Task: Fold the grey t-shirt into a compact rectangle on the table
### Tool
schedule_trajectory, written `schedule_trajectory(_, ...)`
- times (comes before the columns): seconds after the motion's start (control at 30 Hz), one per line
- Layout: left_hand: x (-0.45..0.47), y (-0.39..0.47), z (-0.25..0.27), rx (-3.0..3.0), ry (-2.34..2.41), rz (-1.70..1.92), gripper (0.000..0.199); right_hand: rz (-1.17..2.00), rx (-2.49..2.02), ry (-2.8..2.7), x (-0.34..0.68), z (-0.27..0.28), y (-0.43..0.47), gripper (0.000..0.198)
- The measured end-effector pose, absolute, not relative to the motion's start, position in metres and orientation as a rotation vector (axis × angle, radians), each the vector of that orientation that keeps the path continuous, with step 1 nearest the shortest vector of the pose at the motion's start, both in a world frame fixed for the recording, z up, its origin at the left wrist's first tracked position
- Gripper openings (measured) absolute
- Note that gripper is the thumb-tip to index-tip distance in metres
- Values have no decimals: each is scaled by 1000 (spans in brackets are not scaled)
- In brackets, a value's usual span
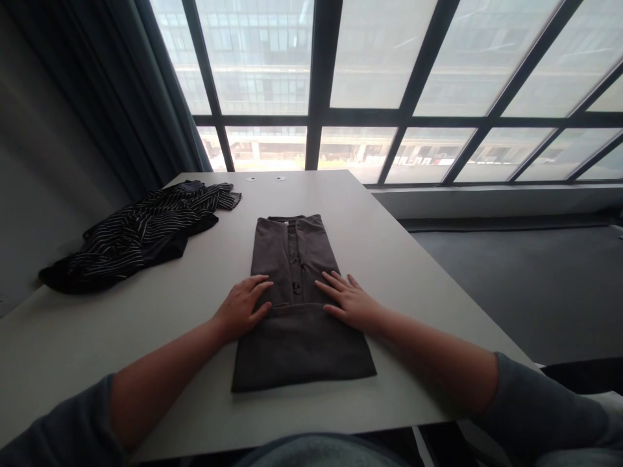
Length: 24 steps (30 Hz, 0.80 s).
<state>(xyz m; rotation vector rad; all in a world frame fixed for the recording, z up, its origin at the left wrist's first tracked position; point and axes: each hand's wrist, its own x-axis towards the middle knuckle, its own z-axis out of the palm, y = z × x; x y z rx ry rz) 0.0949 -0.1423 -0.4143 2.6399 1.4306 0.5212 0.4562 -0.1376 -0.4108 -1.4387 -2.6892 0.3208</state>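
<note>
Striped garment (141, 233) crumpled on white table (413, 259) — curtain (121, 97) beyond

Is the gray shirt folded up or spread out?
Folded. The gray shirt is a narrow rectangle, sleeves tucked away, its bottom part doubled up.

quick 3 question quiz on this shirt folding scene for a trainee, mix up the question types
1. True or false: both hands lie flat on the dark grey shirt.
2. Multiple choice: where does the striped garment lie? A) on top of the grey shirt B) on the table's far left part, apart from the grey shirt C) in the person's right hand
3. Short answer: which part of the grey shirt is doubled over, the near part or the far part?

Key
1. True: the left hand and the right hand rest with fingers spread, at the edge of the fold.
2. B
3. The near part, folded up toward the button placket.
</note>
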Motion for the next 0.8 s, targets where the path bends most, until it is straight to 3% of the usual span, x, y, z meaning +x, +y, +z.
schedule_trajectory(0.2, 79, -24, -421, 2382, 1829, 672, 56, 320, -1758, -2318, 470, -422, -10, 68)
schedule_trajectory(0.4, 94, 77, -422, 2152, 1842, 726, 61, 469, -1606, -2186, 448, -421, 82, 58)
schedule_trajectory(0.8, 112, 140, -425, 2124, 1650, 848, 46, 773, -1360, -1868, 439, -421, 145, 47)
